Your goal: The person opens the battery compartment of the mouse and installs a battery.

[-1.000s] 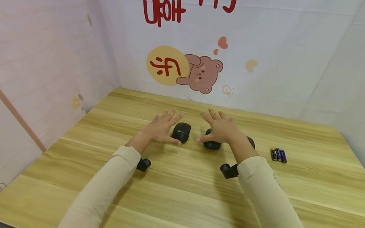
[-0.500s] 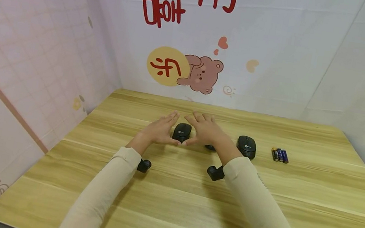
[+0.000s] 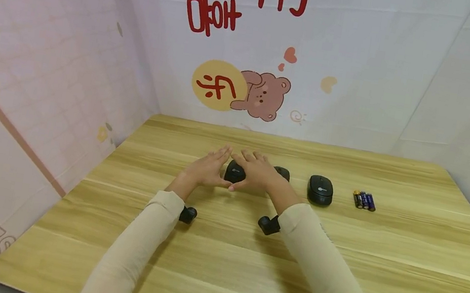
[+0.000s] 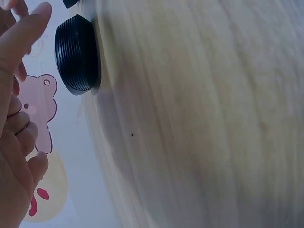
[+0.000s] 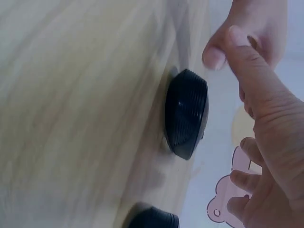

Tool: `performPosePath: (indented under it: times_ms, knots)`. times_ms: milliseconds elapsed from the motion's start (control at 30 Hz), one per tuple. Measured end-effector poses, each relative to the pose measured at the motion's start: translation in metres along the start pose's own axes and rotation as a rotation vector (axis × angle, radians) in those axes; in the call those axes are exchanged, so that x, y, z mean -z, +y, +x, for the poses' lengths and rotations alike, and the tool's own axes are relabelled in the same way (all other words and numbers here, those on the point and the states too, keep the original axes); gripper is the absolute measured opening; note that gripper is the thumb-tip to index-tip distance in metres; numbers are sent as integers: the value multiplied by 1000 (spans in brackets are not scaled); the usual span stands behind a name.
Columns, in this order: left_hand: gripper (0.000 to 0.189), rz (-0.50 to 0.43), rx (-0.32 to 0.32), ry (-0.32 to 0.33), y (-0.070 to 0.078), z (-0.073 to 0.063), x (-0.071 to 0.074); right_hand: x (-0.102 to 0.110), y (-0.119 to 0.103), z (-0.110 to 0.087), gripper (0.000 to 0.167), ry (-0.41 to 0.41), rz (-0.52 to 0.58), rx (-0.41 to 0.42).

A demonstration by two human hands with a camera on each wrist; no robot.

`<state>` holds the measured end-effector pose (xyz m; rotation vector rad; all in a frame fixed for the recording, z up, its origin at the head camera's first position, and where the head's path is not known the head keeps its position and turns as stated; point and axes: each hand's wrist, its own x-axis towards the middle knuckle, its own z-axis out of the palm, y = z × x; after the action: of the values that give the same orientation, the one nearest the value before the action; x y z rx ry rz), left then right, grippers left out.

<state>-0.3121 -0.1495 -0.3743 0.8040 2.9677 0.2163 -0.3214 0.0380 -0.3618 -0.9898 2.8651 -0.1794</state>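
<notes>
Black mouse (image 3: 235,173), the leftmost of three, rests on the worktop (image 3: 198,263) toward its far side, its long axis seeming to run near to far and its ribbed end facing near. On its left, the left hand (image 3: 207,169) hangs raised, fingers reaching far and thumb pointing right along the mouse's near end; it holds nothing, and the mouse lies just right of its palm. On the mouse's other side, the right hand (image 3: 254,174) mirrors this, fingers spread and slanting far and left, thumb tip close to the left thumb; it too grasps nothing, and it covers the mouse's right part in the head view. Neither hand is clearly the nearer, and whether the thumbs meet I cannot tell. Both wrist views show a gap between the mouse and the fingers in sight. Farther right, a second mouse (image 3: 282,173) shows partly from behind the right hand, a third mouse (image 3: 320,190) lies apart from both hands, and batteries (image 3: 365,201) lie side by side at the row's right end.
</notes>
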Motion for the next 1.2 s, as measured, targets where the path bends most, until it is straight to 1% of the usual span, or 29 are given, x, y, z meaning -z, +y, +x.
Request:
performPosePath:
  times_ms: [167, 467, 600, 667, 800, 1033, 1200]
  knots:
    - [102, -13, 16, -10, -1, 1, -4, -7, -3, 3, 98, -15, -4, -7]
    - [96, -23, 51, -59, -1, 5, -13, -21, -4, 8, 94, -28, -46, -23]
    - [91, -55, 57, -82, -1, 8, -16, -27, -4, 10, 89, -35, -65, -32]
    - [90, -65, 57, -94, -1, 9, -17, -30, -5, 11, 88, -26, -66, -30]
    - [86, -85, 61, -96, -1, 10, -18, -32, -4, 14, 84, -3, -70, -24]
    - [82, -125, 140, -114, 0, 10, -17, -32, -2, 17, 69, 54, -71, 8]
    - [76, -122, 161, -124, 3, 11, -15, -30, -1, 16, 64, 59, -32, 19]
